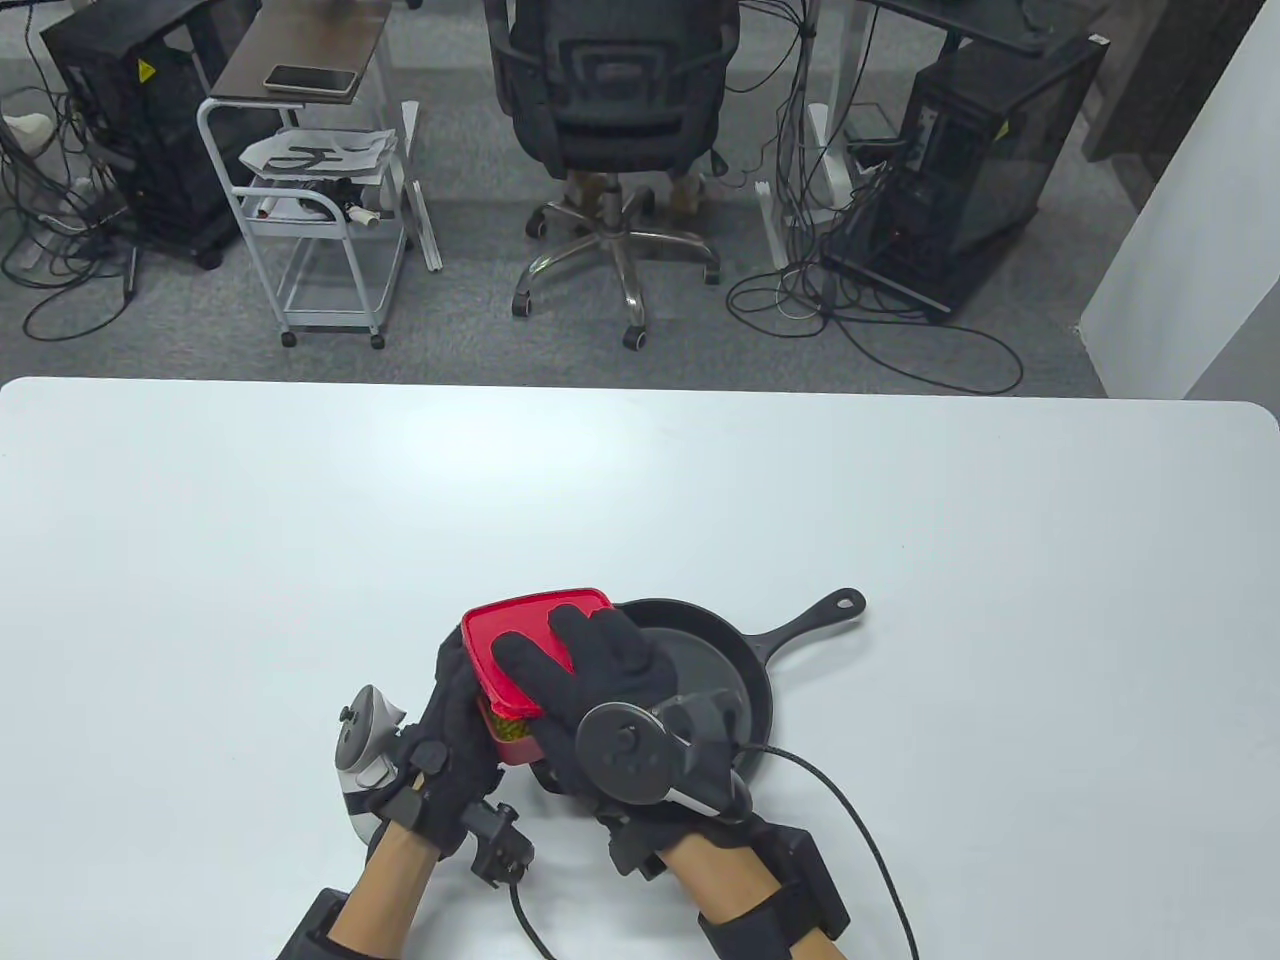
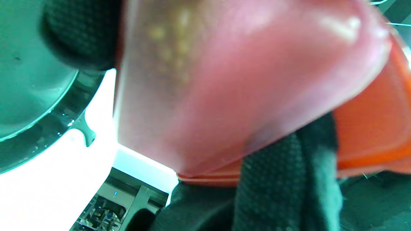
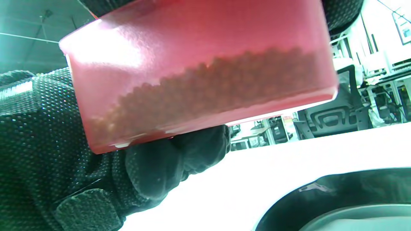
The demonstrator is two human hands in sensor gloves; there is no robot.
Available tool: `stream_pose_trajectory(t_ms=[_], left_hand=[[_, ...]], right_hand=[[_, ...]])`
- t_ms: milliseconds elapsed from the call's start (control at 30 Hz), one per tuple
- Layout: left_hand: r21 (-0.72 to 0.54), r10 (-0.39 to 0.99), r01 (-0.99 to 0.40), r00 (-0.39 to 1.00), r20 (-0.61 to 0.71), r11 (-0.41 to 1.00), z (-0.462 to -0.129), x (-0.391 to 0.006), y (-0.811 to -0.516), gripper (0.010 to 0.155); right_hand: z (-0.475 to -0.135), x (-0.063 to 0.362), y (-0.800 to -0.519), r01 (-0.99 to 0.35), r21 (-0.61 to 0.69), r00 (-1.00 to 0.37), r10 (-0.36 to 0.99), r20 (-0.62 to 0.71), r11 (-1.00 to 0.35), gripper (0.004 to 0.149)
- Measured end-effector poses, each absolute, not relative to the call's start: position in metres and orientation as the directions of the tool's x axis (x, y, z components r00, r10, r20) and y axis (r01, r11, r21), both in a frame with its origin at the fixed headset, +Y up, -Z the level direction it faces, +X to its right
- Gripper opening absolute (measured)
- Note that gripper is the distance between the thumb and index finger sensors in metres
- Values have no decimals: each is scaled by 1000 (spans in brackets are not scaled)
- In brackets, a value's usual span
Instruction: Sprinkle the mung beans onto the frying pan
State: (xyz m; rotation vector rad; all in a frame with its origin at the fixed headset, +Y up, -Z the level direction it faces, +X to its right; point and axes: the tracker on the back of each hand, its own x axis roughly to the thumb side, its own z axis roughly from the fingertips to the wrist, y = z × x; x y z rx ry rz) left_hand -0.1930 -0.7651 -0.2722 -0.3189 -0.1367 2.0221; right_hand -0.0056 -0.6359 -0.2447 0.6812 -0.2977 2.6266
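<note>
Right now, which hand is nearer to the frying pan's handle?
Right. The right hand lies on the red box's lid over the pan's left rim; the left hand grips the box farther from the handle.

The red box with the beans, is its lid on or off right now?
On. The red lid covers the box, the right hand lies on it, and the mung beans remain inside.

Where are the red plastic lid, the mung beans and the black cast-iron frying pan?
red plastic lid [image 1: 520,618]: table view, bare top surface.
mung beans [image 3: 224,86]: right wrist view, heap behind the box wall.
black cast-iron frying pan [image 1: 800,630]: table view, handle.
</note>
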Motion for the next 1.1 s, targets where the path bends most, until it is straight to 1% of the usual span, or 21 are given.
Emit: stream_pose_trajectory(t_ms=[67,100,133,167,233,267,367,500,600,700,800,867,933,967,1033,1100], left_hand=[[-227,900,-872,-406,-162,-434,-272,-194,-765,77],[-203,918,-897,-366,-153,-392,-273,-196,-768,77],[-207,916,-894,-373,-147,-397,-274,-196,-769,77],[-226,904,-877,-399,-155,-425,-274,-195,-768,77],[-228,904,-876,-398,-158,-425,-273,-194,-767,77],[-227,907,-879,-392,-156,-419,-273,-194,-766,77],[-229,916,-889,-370,-154,-397,-273,-195,-766,76],[-226,913,-887,-372,-167,-403,-275,-198,-767,76],[-208,916,-895,-367,-163,-395,-276,-202,-767,76],[-211,916,-894,-367,-164,-396,-278,-205,-766,76],[-198,913,-895,-372,-168,-401,-279,-208,-767,76],[-187,912,-896,-375,-168,-403,-280,-210,-768,75],[-184,912,-898,-371,-176,-400,-281,-211,-769,76],[-188,913,-898,-369,-176,-399,-282,-212,-770,75],[-175,912,-901,-367,-184,-398,-282,-213,-771,75],[-172,911,-901,-364,-195,-397,-283,-214,-772,75]], right_hand=[[-244,1,-634,-451,-114,-798,342,497,-885,50],[-245,6,-631,-501,-96,-775,397,492,-860,50],[-247,9,-630,-540,-79,-756,441,484,-838,51],[-249,17,-627,-626,-24,-704,552,446,-779,50],[-251,28,-623,-694,8,-646,629,433,-720,50],[-252,32,-621,-703,3,-641,636,431,-711,51],[-256,54,-614,-683,-55,-681,607,411,-729,51],[-264,101,-609,-599,-165,-784,531,322,-784,51],[-271,143,-615,-522,-220,-850,483,210,-824,51],[-276,180,-628,-436,-241,-900,425,98,-867,51],[-279,223,-648,-347,-205,-930,365,-53,-915,51],[-281,243,-661,-303,-174,-935,328,-138,-937,52],[-282,264,-680,-274,-122,-930,295,-217,-954,52],[-283,270,-687,-268,-107,-927,286,-244,-958,52],[-283,282,-707,-229,-34,-929,229,-291,-973,52],[-282,292,-726,-143,35,-939,124,-321,-989,52]])
